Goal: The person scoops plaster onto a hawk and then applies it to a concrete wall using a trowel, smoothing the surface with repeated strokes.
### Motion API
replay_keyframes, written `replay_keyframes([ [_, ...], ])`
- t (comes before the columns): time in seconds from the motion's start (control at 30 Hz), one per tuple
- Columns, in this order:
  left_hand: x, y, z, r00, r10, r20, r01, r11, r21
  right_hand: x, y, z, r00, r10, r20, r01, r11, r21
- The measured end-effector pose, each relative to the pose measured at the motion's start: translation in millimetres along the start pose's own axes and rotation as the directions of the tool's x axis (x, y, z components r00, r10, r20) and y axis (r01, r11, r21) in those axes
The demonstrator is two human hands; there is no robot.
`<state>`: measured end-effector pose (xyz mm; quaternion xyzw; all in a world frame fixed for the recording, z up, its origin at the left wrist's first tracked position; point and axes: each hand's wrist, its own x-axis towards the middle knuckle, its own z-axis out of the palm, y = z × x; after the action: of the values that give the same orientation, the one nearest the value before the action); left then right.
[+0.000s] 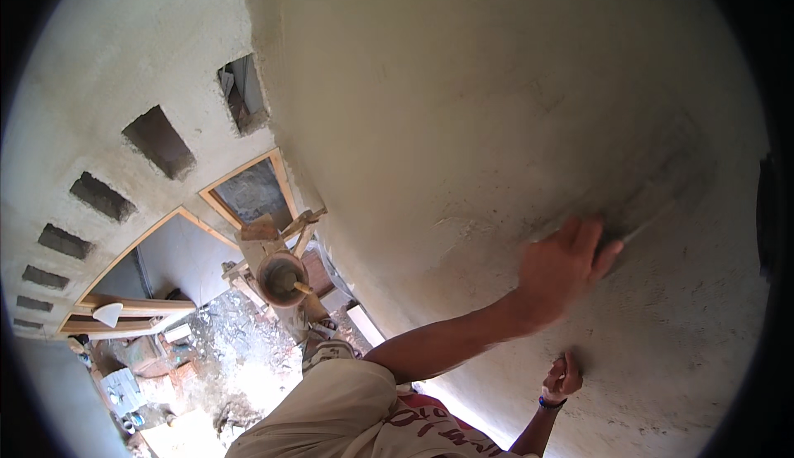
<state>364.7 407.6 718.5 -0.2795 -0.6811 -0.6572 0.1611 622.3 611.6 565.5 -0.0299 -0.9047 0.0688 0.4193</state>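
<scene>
My left hand (556, 274) reaches across to the plastered wall (430, 127) on the right. Its fingers are wrapped round the grip of a plastering trowel (649, 210), whose thin grey blade lies along the wall and looks blurred. Lower down, my right hand (562, 377), with a dark bracelet at the wrist, is close to the same wall. Its fingers are curled in, and I cannot make out whether anything is in them. Around the trowel the plaster is darker, with rough streaks and small pits.
Below me, a round bucket (282, 279) of grey mix with a stick-like handle rests on a wooden stand (308, 225). To the left, the adjoining wall has several square openings (159, 142) and wooden frames (217, 201). Rubble (236, 334) and boards lie on the floor far below.
</scene>
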Motion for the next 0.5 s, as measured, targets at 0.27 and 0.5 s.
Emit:
replay_keyframes([
  [0.27, -122.5, -139.1, -31.2, 0.848, -0.518, 0.112, 0.426, 0.539, -0.727, -8.5, 11.5, -14.2, 0.996, -0.075, 0.055, 0.086, 0.971, -0.221],
  [0.5, -207.5, -312.1, -32.5, 0.451, -0.892, 0.024, 0.324, 0.139, -0.936, -9.4, 13.5, -7.0, 0.989, -0.114, 0.095, 0.118, 0.992, -0.037],
])
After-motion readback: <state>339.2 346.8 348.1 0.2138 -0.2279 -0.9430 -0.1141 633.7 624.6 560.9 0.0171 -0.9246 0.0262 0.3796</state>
